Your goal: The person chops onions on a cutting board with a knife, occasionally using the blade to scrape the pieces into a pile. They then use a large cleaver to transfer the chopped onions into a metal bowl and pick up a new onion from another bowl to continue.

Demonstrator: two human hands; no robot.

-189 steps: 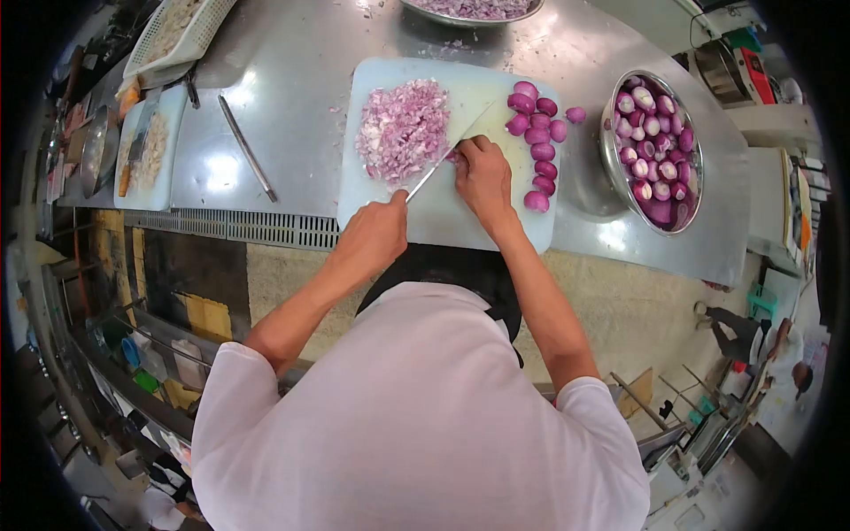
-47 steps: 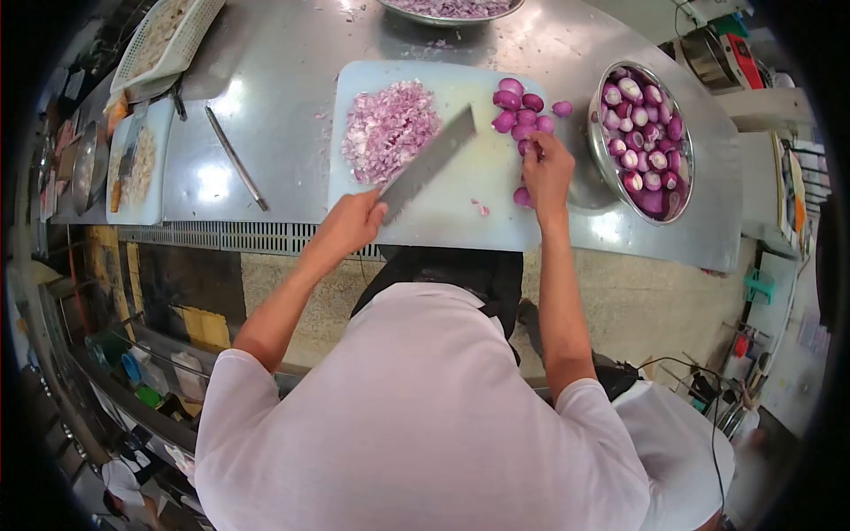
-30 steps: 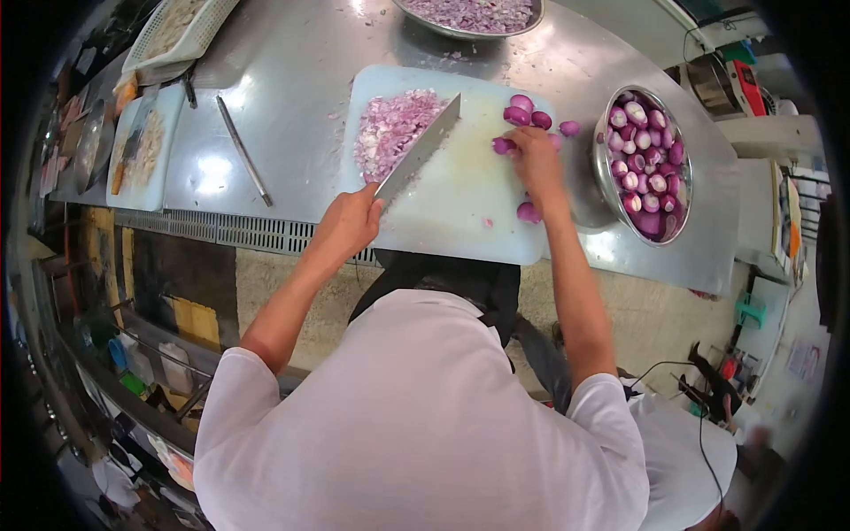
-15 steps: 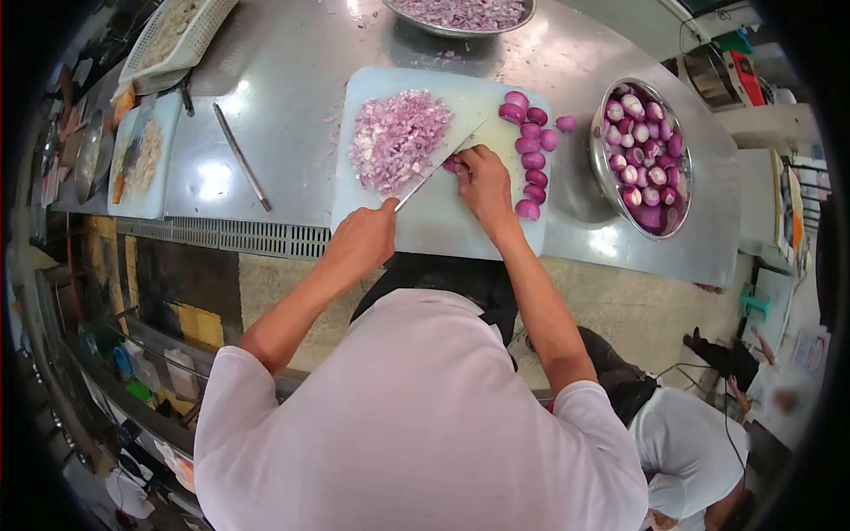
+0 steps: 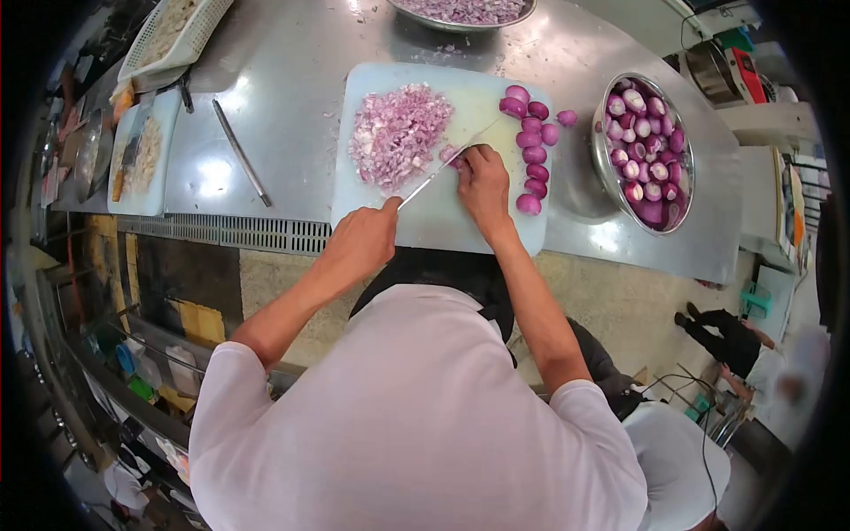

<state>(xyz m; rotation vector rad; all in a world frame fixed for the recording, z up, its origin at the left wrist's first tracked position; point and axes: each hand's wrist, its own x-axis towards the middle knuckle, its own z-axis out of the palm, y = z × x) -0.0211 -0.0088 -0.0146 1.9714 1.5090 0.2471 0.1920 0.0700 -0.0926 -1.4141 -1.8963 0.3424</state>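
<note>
My left hand (image 5: 363, 239) is closed around the handle of a knife (image 5: 431, 180), whose blade slants up and right across the white cutting board (image 5: 443, 230). On the blade's right side, the bent fingers of my right hand (image 5: 484, 186) press on a red onion piece (image 5: 453, 157), partly hidden by fingers and blade. A heap of chopped red onion (image 5: 400, 134) covers the board's left part. Peeled onion halves (image 5: 534, 155) stand in a line along its right edge, with one onion (image 5: 567, 117) just off the board.
A steel bowl (image 5: 607, 173) of peeled onions stands right of the board. Another bowl (image 5: 460, 26), holding chopped onion, is at the back. A metal rod (image 5: 241, 152), a second board (image 5: 168, 133) with a knife and a white basket (image 5: 199, 49) lie left. Other people are at the lower right.
The knife blade has shifted slightly at the onion piece, and my right hand has barely moved. A person at the lower right has moved further down, partly out of view.
</note>
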